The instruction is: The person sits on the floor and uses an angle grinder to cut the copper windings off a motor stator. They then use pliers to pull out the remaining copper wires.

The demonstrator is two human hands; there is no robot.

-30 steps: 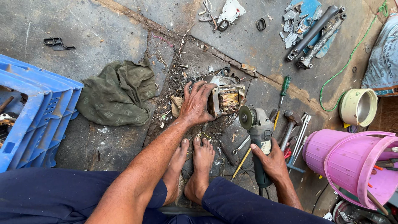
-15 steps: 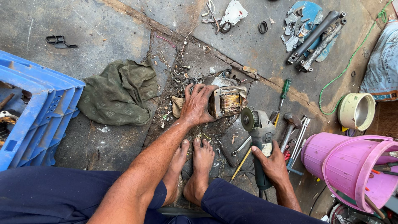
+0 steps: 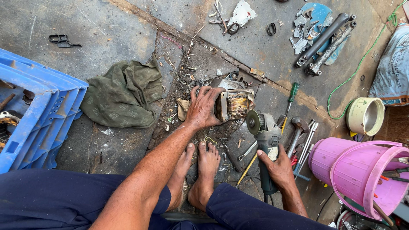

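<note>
Copper-wound motor stator [image 3: 233, 104] clamped under left hand [image 3: 203, 107]; right hand [image 3: 279, 164] grips angle grinder [image 3: 265, 138], whose disc could skid toward fingers or bare feet [image 3: 200, 170].

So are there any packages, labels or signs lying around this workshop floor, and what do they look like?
Printed sack: far right edge, grey-blue, bulging, with dark print on its side.
Label on the angle grinder: pale rectangular sticker on the dark body, just above the right hand.
Tape roll: right, cream ring beside the pink bucket.
No signs or screens.
</note>
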